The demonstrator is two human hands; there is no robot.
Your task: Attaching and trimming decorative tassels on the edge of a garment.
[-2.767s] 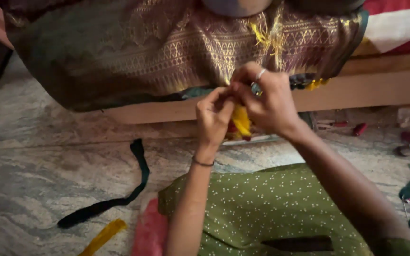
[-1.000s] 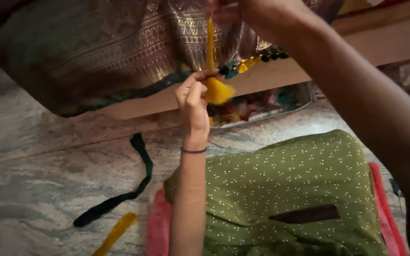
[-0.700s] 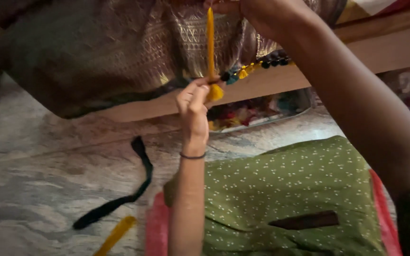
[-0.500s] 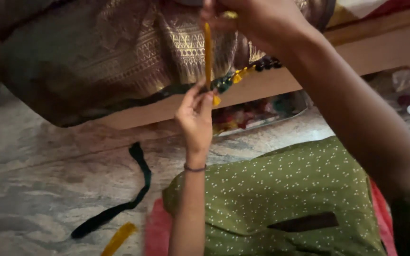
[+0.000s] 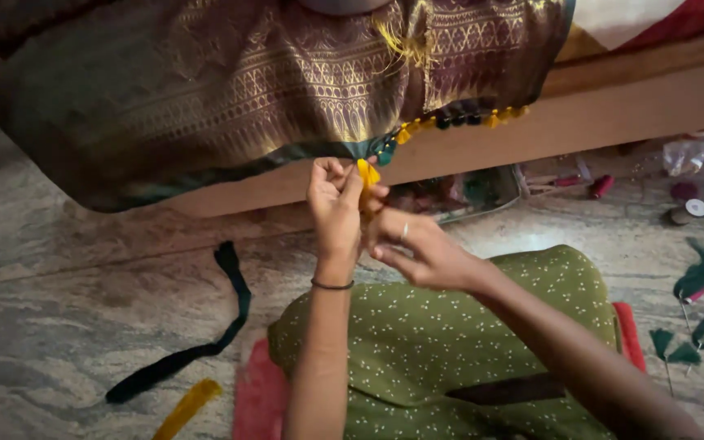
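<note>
left hand [image 5: 334,204]: pinching yellow tassel [image 5: 367,173]
right hand [image 5: 417,248]: fingers curled, touching tassel, at 4 o'clock
saree edge [image 5: 303,155]: 12 o'clock

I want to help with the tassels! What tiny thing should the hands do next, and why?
Probably pull the yellow tassel snug against the cloth edge. Both the left hand and right hand pinch it right at the hem, beside the finished tassels.
</note>
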